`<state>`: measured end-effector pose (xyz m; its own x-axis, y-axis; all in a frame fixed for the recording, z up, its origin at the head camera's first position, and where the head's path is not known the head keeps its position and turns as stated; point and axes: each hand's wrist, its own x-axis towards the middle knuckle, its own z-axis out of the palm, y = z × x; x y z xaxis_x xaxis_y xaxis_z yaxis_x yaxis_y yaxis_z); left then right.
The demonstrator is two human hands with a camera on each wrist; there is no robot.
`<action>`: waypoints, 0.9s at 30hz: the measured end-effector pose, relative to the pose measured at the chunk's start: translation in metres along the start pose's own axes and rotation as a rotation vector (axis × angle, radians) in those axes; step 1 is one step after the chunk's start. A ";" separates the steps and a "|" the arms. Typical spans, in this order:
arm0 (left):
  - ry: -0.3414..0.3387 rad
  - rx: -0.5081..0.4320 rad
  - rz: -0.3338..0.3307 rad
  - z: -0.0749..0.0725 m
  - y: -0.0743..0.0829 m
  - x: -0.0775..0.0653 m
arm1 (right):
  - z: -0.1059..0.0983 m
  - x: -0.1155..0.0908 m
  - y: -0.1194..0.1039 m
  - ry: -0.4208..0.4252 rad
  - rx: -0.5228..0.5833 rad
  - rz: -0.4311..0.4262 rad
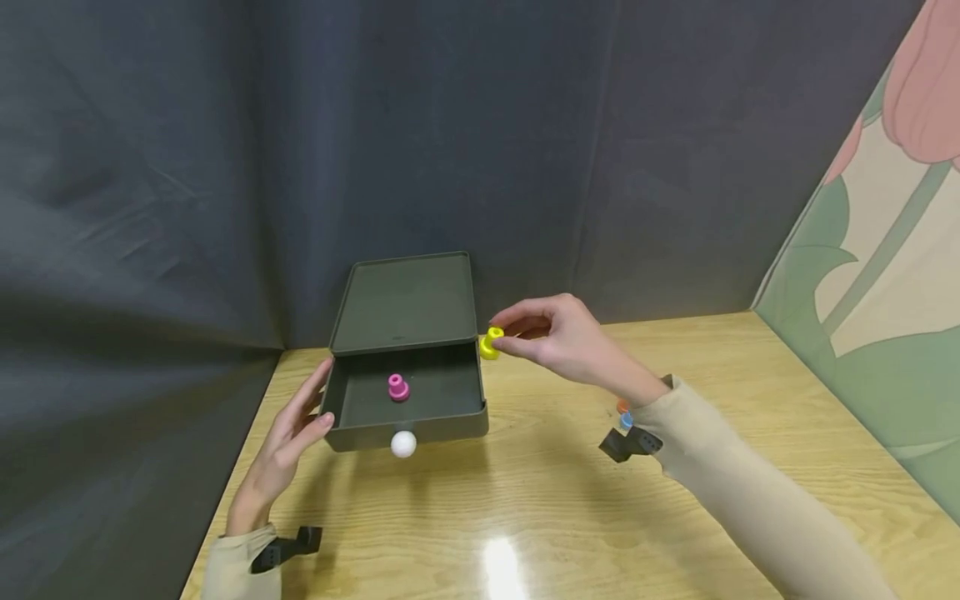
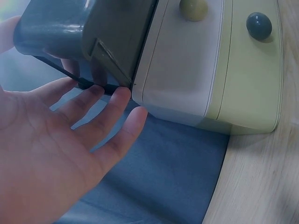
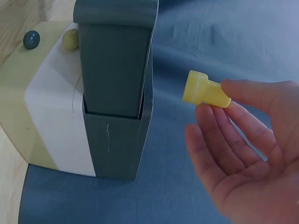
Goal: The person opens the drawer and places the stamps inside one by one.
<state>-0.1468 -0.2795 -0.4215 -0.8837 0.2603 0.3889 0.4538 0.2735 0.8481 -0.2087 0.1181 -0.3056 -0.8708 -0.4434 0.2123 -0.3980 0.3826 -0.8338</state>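
Note:
A small chest of drawers, seen from above by its dark green top (image 1: 408, 304), has its top drawer (image 1: 442, 429) pulled out. Inside that drawer a pink toy stamp (image 1: 398, 387) stands upright. My left hand (image 1: 281, 450) touches the drawer's left side, thumb near the front corner; the left wrist view shows its fingers (image 2: 122, 100) stretched along the side. To the right of the chest, my right hand (image 1: 558, 337) pinches a yellow toy stamp (image 1: 491, 343) between thumb and fingertips. In the right wrist view the yellow stamp (image 3: 205, 89) is held in the air, apart from the chest.
A white knob (image 1: 403, 444) sticks out from the drawer front. Below are a white drawer (image 2: 182, 60) and a yellow-green drawer (image 2: 247, 79), both closed. An orange piece (image 1: 622, 406) and a blue piece (image 1: 626, 421) lie partly hidden near the right sleeve. Dark cloth hangs behind the table.

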 end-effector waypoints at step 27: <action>0.006 -0.009 0.010 0.001 -0.004 0.003 | 0.049 0.051 -0.012 -0.299 -0.199 -0.043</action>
<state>-0.1514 -0.2792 -0.4236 -0.8798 0.2570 0.3999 0.4618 0.2623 0.8473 -0.2338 0.0515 -0.3097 -0.7407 -0.6689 0.0621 -0.5067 0.4956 -0.7054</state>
